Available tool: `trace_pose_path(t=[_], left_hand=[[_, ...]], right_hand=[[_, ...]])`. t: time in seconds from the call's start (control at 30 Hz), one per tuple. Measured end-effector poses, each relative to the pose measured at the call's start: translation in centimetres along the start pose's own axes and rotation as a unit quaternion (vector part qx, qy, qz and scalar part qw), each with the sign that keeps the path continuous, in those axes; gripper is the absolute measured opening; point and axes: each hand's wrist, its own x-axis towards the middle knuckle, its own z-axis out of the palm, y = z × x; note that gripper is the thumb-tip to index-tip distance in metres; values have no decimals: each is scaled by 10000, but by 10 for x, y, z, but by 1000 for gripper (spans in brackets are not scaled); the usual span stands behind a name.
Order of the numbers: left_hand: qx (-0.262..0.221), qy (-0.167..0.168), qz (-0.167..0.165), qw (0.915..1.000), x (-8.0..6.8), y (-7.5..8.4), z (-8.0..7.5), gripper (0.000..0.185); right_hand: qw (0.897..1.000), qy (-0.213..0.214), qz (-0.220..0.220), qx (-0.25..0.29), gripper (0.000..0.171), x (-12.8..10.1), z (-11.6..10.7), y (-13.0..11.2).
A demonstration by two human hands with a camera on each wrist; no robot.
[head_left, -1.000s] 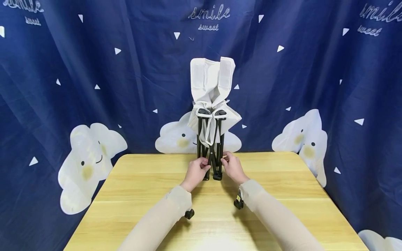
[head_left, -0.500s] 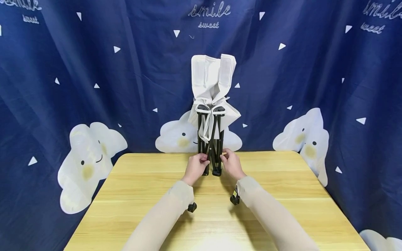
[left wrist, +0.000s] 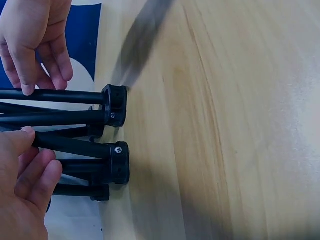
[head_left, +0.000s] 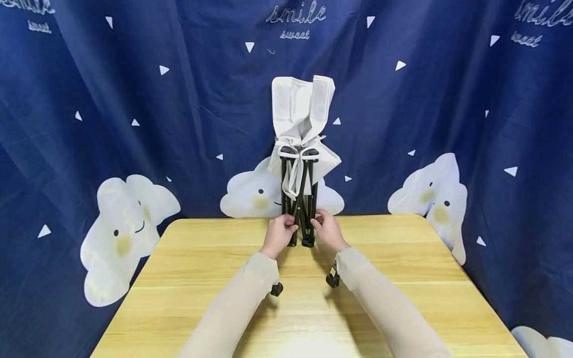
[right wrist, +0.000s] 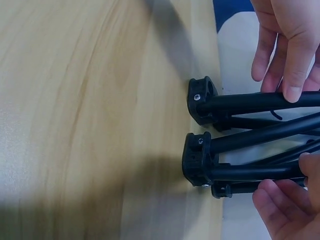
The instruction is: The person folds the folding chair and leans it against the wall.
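A folded camping chair with white fabric and black tubular legs stands upright near the table's far edge. The fabric hangs bunched and creased above the legs. My left hand pinches a leg on the left side, thumb in front and fingers curled behind, as the left wrist view shows on the black tube. On the opposite side my right hand holds another leg between thumb and fingers; in the right wrist view its fingers curl under the tube. Screwed plastic feet end the legs.
The light wooden table spreads out in front of the chair, with rounded far corners. Behind it hangs a dark blue curtain printed with clouds and small triangles. Black devices are strapped under both sleeves.
The chair has slid a little away from me toward the table's far edge, both hands moving along with it. My grip on the legs looks the same.
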Motion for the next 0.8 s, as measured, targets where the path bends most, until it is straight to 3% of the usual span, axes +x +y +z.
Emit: trace_pose_path(t=[0.57,0.8], left_hand=[[135,-63,-179,9997,6,0,-2,13],[70,-248,-217,9994,3,-2,-3,14]], right_hand=[[9992,-258,145,-287,45,1,-2,-13],[9989,-334,202,-250,49,-3,-4,-12]])
